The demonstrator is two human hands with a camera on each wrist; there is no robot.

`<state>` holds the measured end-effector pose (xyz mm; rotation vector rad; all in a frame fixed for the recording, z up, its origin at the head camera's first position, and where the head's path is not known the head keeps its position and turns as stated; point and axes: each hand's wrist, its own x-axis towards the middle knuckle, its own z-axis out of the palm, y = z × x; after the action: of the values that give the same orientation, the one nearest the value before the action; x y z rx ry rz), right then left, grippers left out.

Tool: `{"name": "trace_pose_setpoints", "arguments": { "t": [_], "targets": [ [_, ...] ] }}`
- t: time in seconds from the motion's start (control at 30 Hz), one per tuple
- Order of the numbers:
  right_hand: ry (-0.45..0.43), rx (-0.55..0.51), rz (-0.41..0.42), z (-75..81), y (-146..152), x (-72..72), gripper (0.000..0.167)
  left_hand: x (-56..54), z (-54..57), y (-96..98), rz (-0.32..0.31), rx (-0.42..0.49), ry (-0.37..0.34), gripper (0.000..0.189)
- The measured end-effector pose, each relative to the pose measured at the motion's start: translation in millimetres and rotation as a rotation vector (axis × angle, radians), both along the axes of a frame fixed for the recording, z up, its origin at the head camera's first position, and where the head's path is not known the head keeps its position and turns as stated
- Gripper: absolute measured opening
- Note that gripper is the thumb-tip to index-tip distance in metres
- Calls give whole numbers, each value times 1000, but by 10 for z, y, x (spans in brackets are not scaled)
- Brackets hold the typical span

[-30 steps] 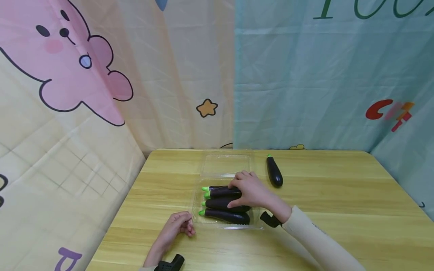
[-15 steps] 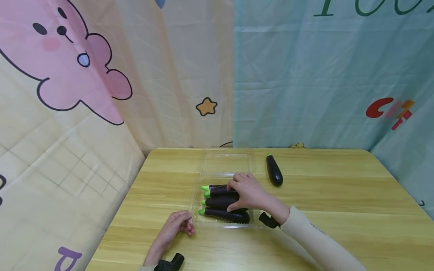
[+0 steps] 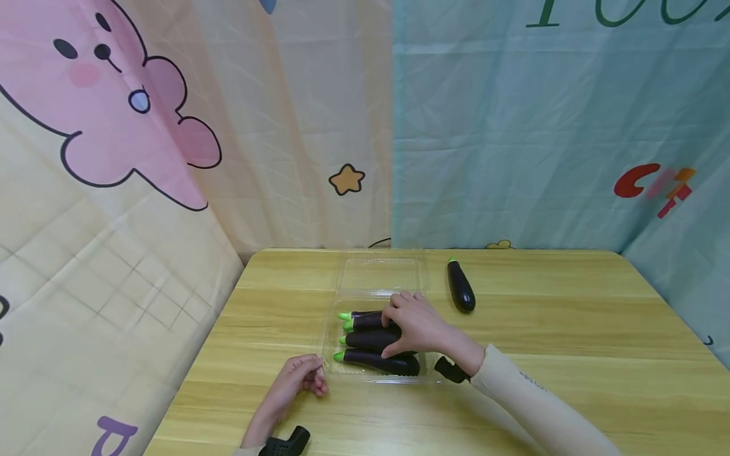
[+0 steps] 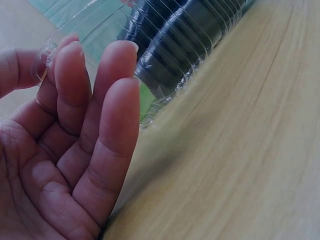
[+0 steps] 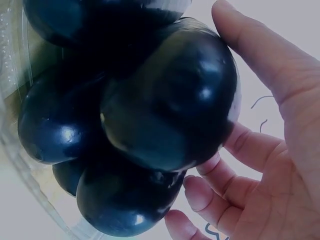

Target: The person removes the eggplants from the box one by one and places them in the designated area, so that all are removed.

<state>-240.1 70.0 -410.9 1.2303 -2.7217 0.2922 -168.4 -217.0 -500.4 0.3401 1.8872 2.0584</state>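
A clear plastic clamshell box (image 3: 383, 380) lies open on the table, holding several dark purple eggplants with green stems pointing left. My right hand (image 3: 417, 326) reaches over them from the right. It grips the upper eggplant (image 5: 170, 100), thumb on one side and fingers on the other; other eggplants lie beside and under it in the right wrist view. At the box's front left corner is my left hand (image 3: 298, 382). In the left wrist view, its thumb and index finger pinch the plastic rim (image 4: 49, 52), while the other fingers bend loosely. My right hand covers the eggplants' right ends.
One more eggplant (image 3: 461, 288) lies outside the box, behind my right hand. The transparent lid (image 3: 382, 276) is folded back towards the far edge of the wooden table (image 3: 570, 316). Printed curtains (image 3: 513, 139) hang behind and at both sides.
My right hand has shifted slightly left, with its thumb a little nearer the front eggplant. My left hand stays at the box's corner, and the loose eggplant has not moved.
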Motion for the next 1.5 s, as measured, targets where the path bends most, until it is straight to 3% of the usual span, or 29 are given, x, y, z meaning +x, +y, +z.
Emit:
{"name": "trace_pose_setpoints", "arguments": {
  "t": [0.5, 0.97, 1.5],
  "targets": [
    [-18, 36, -15, 5, -6, 27, 48, 1, -10, 14, 2, -8, -9, 31],
    [43, 53, 11, -22, 2, 24, 48, 11, -5, 3, 4, -11, 0, 31],
    [22, 18, 11, -24, 20, 10, 43, 5, -13, 6, -2, -1, 2, 31]
  ]
}}
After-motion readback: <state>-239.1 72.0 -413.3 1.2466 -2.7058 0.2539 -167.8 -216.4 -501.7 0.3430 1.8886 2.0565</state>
